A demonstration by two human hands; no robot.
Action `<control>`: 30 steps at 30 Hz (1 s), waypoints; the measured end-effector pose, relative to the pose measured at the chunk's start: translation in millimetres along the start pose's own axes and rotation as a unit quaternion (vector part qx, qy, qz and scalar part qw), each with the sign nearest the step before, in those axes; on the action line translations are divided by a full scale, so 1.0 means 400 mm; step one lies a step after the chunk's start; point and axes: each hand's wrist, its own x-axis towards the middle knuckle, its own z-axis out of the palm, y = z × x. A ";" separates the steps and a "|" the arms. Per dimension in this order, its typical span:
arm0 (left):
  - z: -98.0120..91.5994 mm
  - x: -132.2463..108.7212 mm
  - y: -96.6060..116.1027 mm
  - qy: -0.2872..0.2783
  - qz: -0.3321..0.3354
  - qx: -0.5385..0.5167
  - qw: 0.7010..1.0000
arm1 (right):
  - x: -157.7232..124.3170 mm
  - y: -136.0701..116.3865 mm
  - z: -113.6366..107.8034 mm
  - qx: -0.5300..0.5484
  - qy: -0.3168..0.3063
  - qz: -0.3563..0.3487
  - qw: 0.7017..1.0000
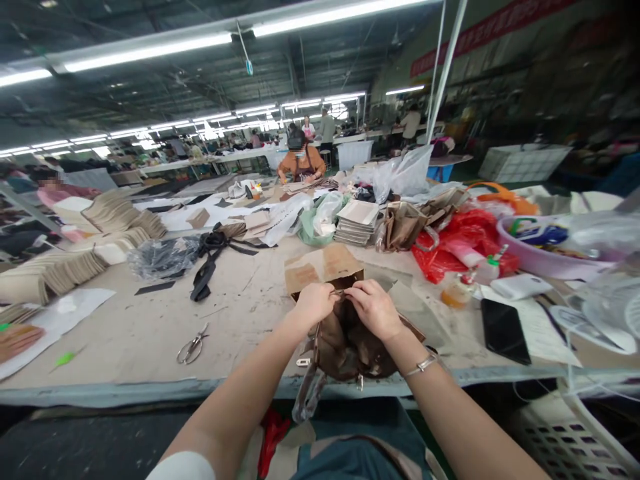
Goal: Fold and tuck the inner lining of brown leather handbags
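A brown bag (333, 340) lies open at the table's front edge, a plastic-wrapped strap hanging over the edge at its left. My left hand (316, 303) pinches the far rim of the bag. Close beside it, my right hand (375, 308) pinches the same rim, and the fingertips nearly meet. A small piece between the fingertips is too small to make out. Just behind the hands stands an open brown paper box or bag (325, 263). Metal scissors (193, 345) lie to the left on the table.
Stacked beige pieces (57, 273) fill the left side, near another person's hand (19, 341). A black phone (505, 330), a purple basin (555, 263) and red plastic (465, 243) are at right. A person in orange (301, 162) sits across the table.
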 end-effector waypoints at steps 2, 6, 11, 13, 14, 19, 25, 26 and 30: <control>0.002 0.002 -0.004 0.006 0.010 -0.007 1.000 | -0.004 -0.001 0.007 0.004 0.016 0.005 1.000; -0.002 0.006 -0.012 -0.007 0.013 0.004 1.000 | -0.005 0.001 0.015 0.004 0.028 -0.006 1.000; -0.008 0.002 -0.014 -0.014 0.006 0.010 1.000 | -0.008 0.001 0.012 -0.020 0.021 -0.036 0.999; -0.008 -0.001 -0.012 -0.011 0.006 0.009 1.000 | -0.012 0.001 0.012 -0.027 0.017 -0.056 0.998; -0.007 -0.002 -0.011 -0.010 0.006 0.010 1.000 | -0.014 0.001 0.012 -0.029 0.019 -0.061 0.998; -0.001 0.001 -0.010 -0.008 0.006 0.013 1.000 | -0.006 0.002 0.018 -0.027 0.038 -0.024 0.999; 0.007 0.004 -0.019 0.001 0.008 0.007 1.000 | 0.021 -0.010 0.013 -0.029 0.002 -0.009 1.000; 0.009 0.005 -0.020 0.003 0.007 0.006 1.000 | 0.023 -0.012 0.011 -0.026 0.000 -0.007 1.000; 0.014 0.009 -0.021 0.007 0.018 -0.001 1.000 | 0.027 -0.013 -0.001 0.011 -0.011 -0.011 1.000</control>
